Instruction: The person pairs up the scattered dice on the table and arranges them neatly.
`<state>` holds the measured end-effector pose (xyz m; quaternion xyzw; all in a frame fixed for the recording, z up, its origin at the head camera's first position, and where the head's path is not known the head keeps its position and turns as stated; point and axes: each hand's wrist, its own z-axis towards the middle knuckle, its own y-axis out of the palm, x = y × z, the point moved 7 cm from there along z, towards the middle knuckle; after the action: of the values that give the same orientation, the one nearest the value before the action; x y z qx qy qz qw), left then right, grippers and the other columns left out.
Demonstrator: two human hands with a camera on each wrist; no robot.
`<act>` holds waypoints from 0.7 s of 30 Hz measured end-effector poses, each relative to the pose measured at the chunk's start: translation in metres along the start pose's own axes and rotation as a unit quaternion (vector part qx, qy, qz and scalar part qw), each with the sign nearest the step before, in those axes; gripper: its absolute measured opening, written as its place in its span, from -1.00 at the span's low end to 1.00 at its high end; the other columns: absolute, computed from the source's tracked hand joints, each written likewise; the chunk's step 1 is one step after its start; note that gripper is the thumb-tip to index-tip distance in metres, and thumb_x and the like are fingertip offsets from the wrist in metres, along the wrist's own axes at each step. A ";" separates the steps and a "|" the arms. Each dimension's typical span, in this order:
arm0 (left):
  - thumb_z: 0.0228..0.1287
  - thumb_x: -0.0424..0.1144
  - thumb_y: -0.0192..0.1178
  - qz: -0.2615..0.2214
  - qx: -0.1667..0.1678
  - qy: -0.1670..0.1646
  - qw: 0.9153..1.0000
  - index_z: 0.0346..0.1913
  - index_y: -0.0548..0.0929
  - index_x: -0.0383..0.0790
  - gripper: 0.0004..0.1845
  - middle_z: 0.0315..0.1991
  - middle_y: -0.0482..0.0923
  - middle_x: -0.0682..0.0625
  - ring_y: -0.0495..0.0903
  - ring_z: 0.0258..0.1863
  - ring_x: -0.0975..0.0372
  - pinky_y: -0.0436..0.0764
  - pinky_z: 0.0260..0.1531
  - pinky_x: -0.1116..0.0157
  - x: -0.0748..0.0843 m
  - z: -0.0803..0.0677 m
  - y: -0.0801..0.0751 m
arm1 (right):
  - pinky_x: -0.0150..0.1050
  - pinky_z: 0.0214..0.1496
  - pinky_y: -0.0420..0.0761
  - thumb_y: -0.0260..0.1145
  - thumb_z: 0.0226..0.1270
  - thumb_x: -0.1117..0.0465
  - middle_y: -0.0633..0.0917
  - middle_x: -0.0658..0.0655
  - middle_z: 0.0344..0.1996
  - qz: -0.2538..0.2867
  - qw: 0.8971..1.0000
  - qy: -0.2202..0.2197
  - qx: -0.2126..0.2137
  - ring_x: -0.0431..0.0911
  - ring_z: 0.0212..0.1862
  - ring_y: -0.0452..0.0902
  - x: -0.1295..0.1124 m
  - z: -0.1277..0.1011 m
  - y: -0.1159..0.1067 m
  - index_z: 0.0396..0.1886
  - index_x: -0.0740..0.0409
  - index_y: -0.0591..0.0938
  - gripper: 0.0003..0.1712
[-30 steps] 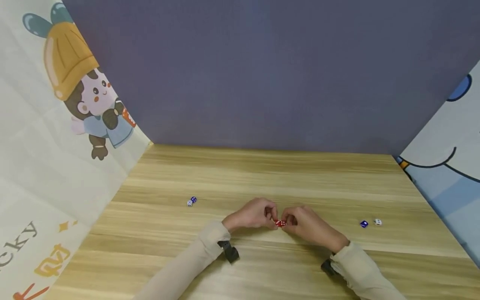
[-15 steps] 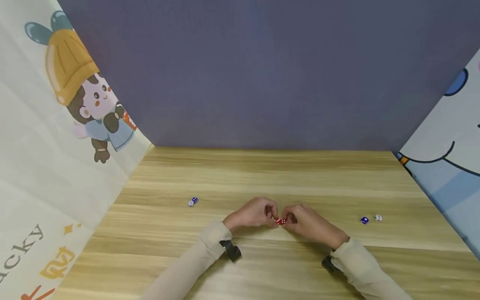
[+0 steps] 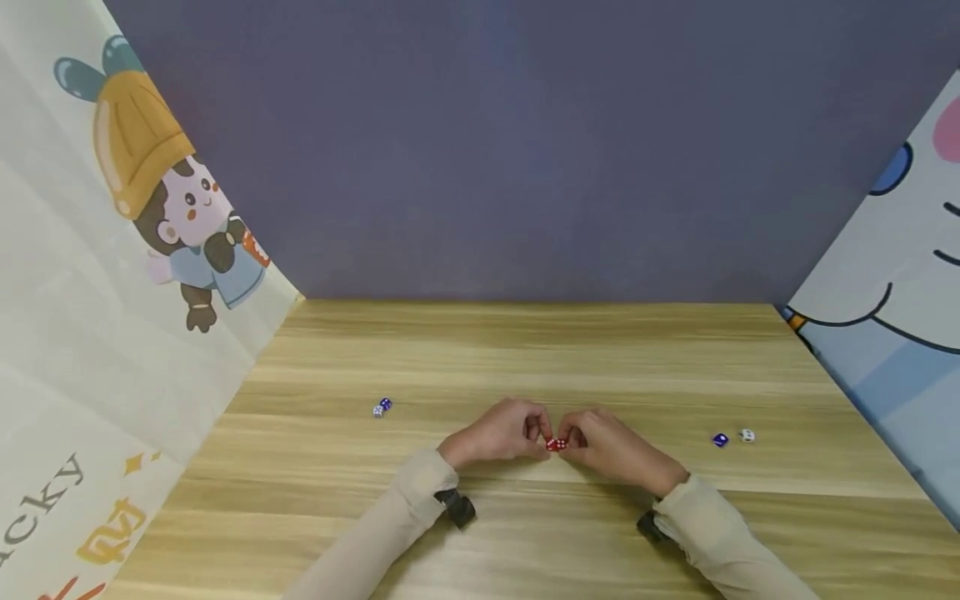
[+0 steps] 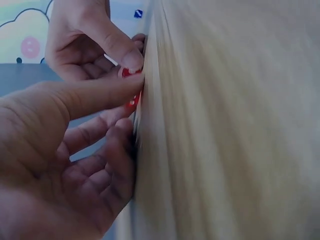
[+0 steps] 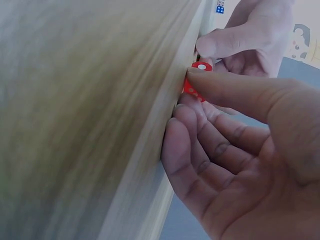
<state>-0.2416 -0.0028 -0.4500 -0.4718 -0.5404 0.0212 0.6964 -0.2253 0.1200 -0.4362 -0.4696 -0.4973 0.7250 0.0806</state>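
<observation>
Two red dice with white pips sit side by side at the table's middle in the head view. My left hand (image 3: 495, 433) pinches the left red die (image 3: 551, 445) between thumb and fingertips. From the other side, my right hand (image 3: 618, 450) pinches the right red die (image 3: 562, 445). The dice seem to touch, and the fingertips of both hands are close together, low at the tabletop. In the left wrist view the thumb partly covers the left die (image 4: 133, 101). The right wrist view shows the right die (image 5: 194, 90) under the thumb, the other fingers curled below.
On the left of the wooden table (image 3: 525, 350) a blue die (image 3: 386, 403) touches a white die (image 3: 378, 412). Over on the right lie another blue die (image 3: 721, 440) and a white die (image 3: 747, 435), slightly apart. A dark panel (image 3: 480, 150) rises behind, with printed cloths at both sides.
The head view has shifted slightly. Both hands keep their pinch on the red dice, with hardly any movement over the table.
</observation>
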 end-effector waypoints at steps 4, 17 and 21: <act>0.09 -0.35 0.50 0.003 -0.017 0.004 1.000 -0.20 0.65 -0.19 -0.75 -0.50 0.52 0.09 0.46 -0.52 0.38 0.48 -0.47 0.47 0.003 -0.005 -0.002 | -0.39 -0.42 0.54 0.44 0.24 0.34 0.63 -0.15 -0.51 0.001 1.000 0.000 -0.007 -0.38 -0.47 0.48 0.001 0.000 0.001 -0.36 0.09 0.68 -0.91; 0.27 -0.34 0.35 0.015 0.073 -0.039 0.996 -0.03 0.65 -0.32 -0.76 -0.41 0.58 0.03 0.54 -0.47 0.29 0.57 -0.44 0.35 -0.019 -0.053 -0.066 | -0.39 -0.42 0.52 0.48 0.20 0.30 0.60 -0.17 -0.51 -0.008 1.000 0.021 -0.010 -0.38 -0.47 0.45 0.002 -0.003 -0.004 -0.32 0.07 0.67 -0.87; 0.26 -0.35 0.36 0.060 0.125 -0.072 0.988 -0.03 0.66 -0.37 -0.74 -0.43 0.58 0.00 0.51 -0.54 0.28 0.53 -0.51 0.32 -0.036 -0.086 -0.106 | -0.39 -0.42 0.50 0.48 0.19 0.30 0.59 -0.17 -0.51 -0.006 1.000 0.023 -0.002 -0.36 -0.47 0.43 0.000 -0.003 -0.002 -0.33 0.06 0.66 -0.86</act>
<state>-0.2409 -0.1349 -0.4017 -0.4102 -0.5531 0.1646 0.7062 -0.2237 0.1237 -0.4349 -0.4834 -0.4990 0.7129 0.0951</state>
